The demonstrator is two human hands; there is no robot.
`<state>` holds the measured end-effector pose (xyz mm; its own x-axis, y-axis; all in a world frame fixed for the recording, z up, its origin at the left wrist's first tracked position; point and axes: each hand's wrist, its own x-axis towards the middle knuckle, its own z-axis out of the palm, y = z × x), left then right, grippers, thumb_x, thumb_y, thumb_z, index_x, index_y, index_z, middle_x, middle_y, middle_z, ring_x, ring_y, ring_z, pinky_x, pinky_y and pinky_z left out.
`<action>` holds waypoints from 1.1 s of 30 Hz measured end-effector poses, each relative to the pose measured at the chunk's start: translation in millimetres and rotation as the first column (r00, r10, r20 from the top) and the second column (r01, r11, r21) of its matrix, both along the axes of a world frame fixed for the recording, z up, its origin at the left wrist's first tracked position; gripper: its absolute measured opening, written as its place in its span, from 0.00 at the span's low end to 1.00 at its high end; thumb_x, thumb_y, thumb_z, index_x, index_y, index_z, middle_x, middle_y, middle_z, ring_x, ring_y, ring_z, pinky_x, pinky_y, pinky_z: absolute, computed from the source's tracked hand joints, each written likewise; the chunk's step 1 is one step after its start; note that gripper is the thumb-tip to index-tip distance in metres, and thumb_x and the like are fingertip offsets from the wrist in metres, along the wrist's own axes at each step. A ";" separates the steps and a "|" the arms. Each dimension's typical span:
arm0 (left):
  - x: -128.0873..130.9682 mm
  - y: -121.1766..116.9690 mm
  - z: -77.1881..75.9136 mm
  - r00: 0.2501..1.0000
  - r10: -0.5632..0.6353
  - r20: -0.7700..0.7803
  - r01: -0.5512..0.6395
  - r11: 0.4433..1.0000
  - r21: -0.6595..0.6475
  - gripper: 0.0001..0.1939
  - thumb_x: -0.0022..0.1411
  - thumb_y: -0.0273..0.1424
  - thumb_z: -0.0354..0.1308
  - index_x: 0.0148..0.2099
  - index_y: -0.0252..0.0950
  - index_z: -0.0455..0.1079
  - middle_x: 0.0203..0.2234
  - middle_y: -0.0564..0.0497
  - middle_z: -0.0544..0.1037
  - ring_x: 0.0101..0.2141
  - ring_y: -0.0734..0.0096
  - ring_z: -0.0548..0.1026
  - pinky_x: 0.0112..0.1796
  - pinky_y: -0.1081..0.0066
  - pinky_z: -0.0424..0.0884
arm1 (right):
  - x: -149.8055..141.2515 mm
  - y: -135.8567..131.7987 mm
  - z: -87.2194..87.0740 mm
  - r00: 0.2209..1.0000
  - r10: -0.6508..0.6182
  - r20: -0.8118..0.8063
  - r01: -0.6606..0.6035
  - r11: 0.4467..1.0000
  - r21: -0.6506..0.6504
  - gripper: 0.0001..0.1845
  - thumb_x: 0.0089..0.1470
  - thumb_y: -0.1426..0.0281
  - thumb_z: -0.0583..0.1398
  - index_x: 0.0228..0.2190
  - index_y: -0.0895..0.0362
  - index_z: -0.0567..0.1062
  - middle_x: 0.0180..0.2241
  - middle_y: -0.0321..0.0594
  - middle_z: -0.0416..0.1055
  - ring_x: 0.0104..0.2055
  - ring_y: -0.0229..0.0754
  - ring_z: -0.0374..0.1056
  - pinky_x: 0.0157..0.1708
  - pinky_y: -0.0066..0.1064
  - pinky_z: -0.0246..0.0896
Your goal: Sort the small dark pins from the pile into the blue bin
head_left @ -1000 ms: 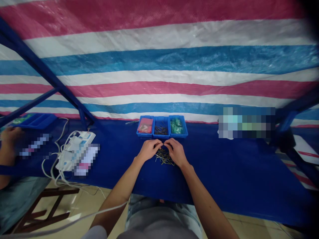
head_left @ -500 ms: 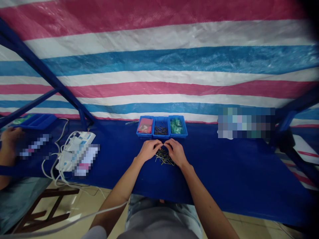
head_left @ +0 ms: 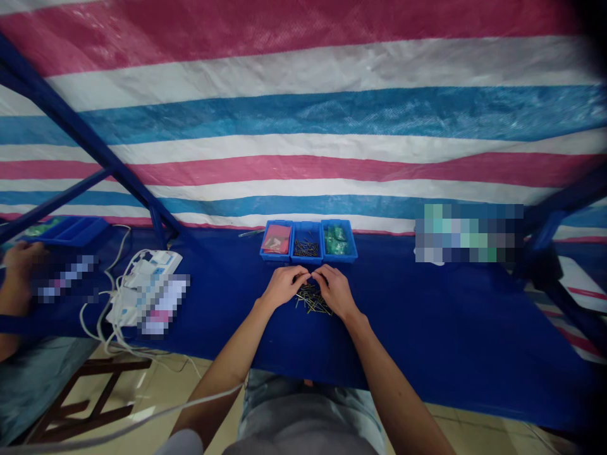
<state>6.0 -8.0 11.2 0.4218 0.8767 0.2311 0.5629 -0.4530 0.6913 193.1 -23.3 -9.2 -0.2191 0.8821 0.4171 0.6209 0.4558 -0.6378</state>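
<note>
My left hand [head_left: 286, 284] and my right hand [head_left: 333, 289] meet almost tip to tip above the table, thumbs and fingers pinched together. Whatever sits between the fingertips is too small to make out. Right below them lies a loose pile of thin, brassy metal pieces [head_left: 313, 301], screws or nails by their look, partly covered by my hands. Just beyond stand three blue bins side by side. Pink packets [head_left: 277, 240] fill the left bin, dark screw-like pieces [head_left: 306, 248] lie in the middle bin, and green plastic bags [head_left: 336, 241] are in the right one.
White power strips with tangled cables [head_left: 137, 284] lie on the blue table [head_left: 427, 341] to the left. Further left, another person's hand [head_left: 23, 259] is near a blue tray [head_left: 76, 231]. Blurred-out items [head_left: 465, 234] stand at the back right. Blue frame bars [head_left: 80, 126] slant at both sides.
My hands stay in nearly the same pinched pose over the pile. The other person's hand at the far left has shifted slightly.
</note>
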 end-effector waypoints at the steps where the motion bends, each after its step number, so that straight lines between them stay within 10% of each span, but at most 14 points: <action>1: -0.1 -0.1 0.0 1.000 -0.002 0.004 0.002 1.000 0.005 0.12 0.70 0.37 0.53 0.39 0.37 0.75 0.29 0.53 0.81 0.30 0.71 0.77 0.35 0.74 0.67 | -0.1 -0.1 0.4 1.000 0.000 0.006 0.000 1.000 0.000 0.14 0.67 0.66 0.52 0.32 0.53 0.73 0.32 0.40 0.73 0.34 0.43 0.68 0.38 0.35 0.59; 33: -1.9 3.1 -5.8 0.997 0.018 0.075 -0.015 0.999 -0.035 0.12 0.69 0.37 0.55 0.38 0.36 0.75 0.27 0.54 0.81 0.24 0.75 0.71 0.30 0.76 0.64 | 0.7 -0.4 2.0 0.998 0.034 0.046 -0.033 0.999 -0.016 0.15 0.69 0.66 0.50 0.35 0.54 0.74 0.34 0.38 0.74 0.34 0.41 0.68 0.40 0.33 0.56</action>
<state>4.1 -4.9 5.3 0.3895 0.8914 0.2317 0.5157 -0.4195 0.7471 193.8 -23.7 -7.1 -0.2675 0.8802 0.3920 0.6348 0.4670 -0.6156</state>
